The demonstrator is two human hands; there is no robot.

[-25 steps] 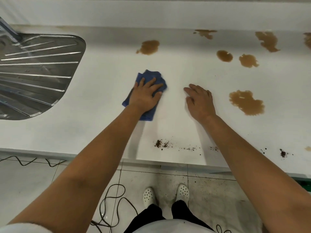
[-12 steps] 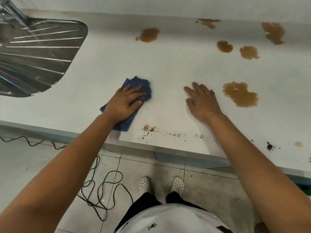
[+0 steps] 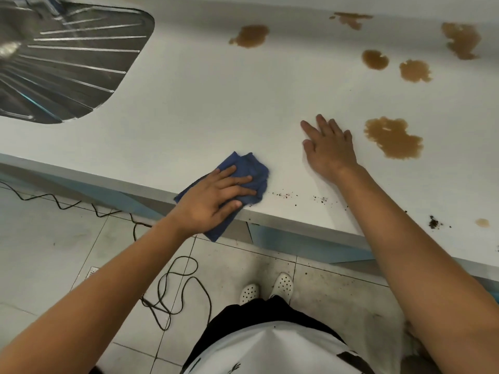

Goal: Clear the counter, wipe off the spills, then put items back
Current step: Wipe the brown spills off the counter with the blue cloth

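the left hand [image 3: 216, 197] lies flat with its fingers stretched out across a blue cloth [image 3: 244, 171], pressing it down at the near edge of the white counter [image 3: 202, 103]; nothing is pinched or gripped, and the cloth's near corner hangs off the edge over the floor. just right of the cloth, a thin trail of dark crumbs [image 3: 321, 198] runs along the near edge, with a larger dark clump [image 3: 434, 222] and a small tan drop [image 3: 482, 222] farther right. the right hand [image 3: 328, 147] rests palm down on the bare counter, fingers straight and slightly spread, holding nothing, a little farther in than the cloth and apart from it. just to its right sits a big brown puddle [image 3: 393, 137], near but not touching the fingers. more brown spills dot the far side: one blot [image 3: 251, 35] far centre, a streak [image 3: 351, 19] by the back wall, two round spots [image 3: 375, 59] side by side, and a ragged patch [image 3: 461, 39] at far right. a ribbed steel drainboard [image 3: 67, 63] fills the far left. below the counter, a black cable [image 3: 175, 290] coils on the tiled floor [image 3: 54, 265] beside white perforated shoes [image 3: 282, 286].
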